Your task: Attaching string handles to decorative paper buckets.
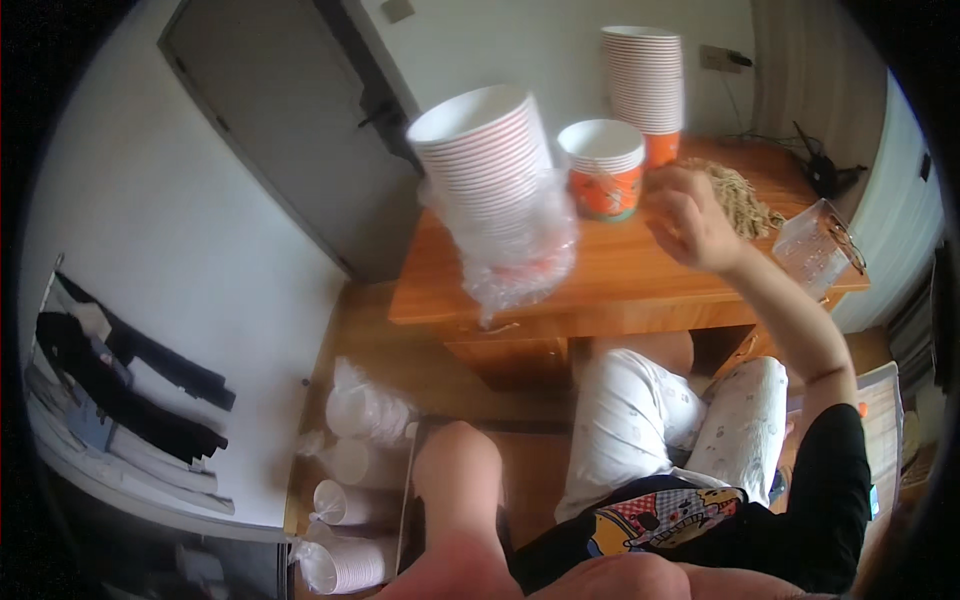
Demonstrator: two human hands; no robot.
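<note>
- Short cup stack (605,190): a few nested orange cups with white rims stood on the desk (660,285), left of the right hand.
- Right hand (690,222): motion-blurred, its fingers were partly curled beside the short cup stack. Whether they touched it, or enclosed anything, could not be told.
- Left hand: not distinguishable; a bare limb (455,480) at the lower edge was probably the left arm, so its grasp could not be told.
- Handling (judged): the short cup stack appeared light and thin-walled, firm at the rolled rims but easily dented at the sides. Its smooth coating might have slipped under a loose grip. The best hold seemed to be low around the tapered wall, with gentle pressure.
- Bagged stack (490,190): a longer column of white-rimmed cups leaned leftward in the view, its lower part wrapped in crinkled, translucent film (520,270); this film looked slick and loose.
- Tall stack (645,95): close-set rims formed a ribbed white column above an orange base.
- Tan heap (742,205): matted, stringy and apparently soft, it lay right of the hand.
- Clear box (810,250): angular, transparent and apparently rigid, it stood near the desk's right end.
</note>
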